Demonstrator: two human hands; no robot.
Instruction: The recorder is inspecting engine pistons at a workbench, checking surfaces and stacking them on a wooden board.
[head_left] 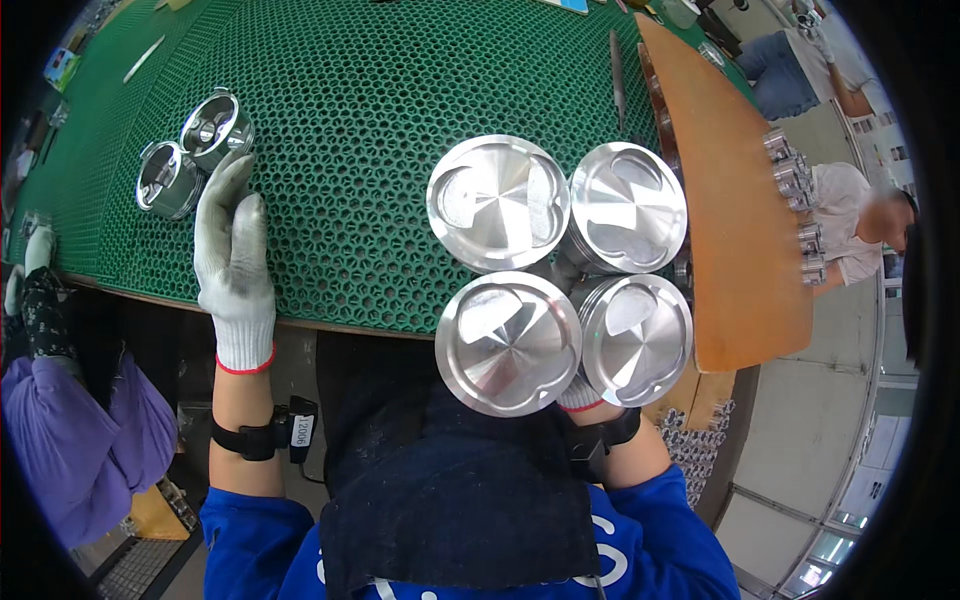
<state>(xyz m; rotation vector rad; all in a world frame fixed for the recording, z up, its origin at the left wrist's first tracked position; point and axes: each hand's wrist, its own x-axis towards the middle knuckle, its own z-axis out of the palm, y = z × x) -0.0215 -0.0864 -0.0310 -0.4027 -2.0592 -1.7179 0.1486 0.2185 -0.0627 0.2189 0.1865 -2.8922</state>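
Note:
My left hand (232, 245), in a white knit glove with a red-edged cuff, is open. Its outstretched fingertips reach the side of a shiny metal piston (217, 130). A second piston (170, 182) stands against that one, and both show their hollow ends. On my right, several pistons are bunched together with their round, notched crowns facing up, among them a far piston (498, 203) and a near piston (508, 343). Beneath and between them is my right hand (567, 274), gloved and mostly hidden, its fingers closed among the pistons.
A green honeycomb mat (350, 130) covers the table. An orange-brown board (740, 220) slants along the right, with more pistons (795, 185) beyond it. A long file-like tool (617, 80) lies near the board. People stand at the right; a person in purple (85, 430) is at left.

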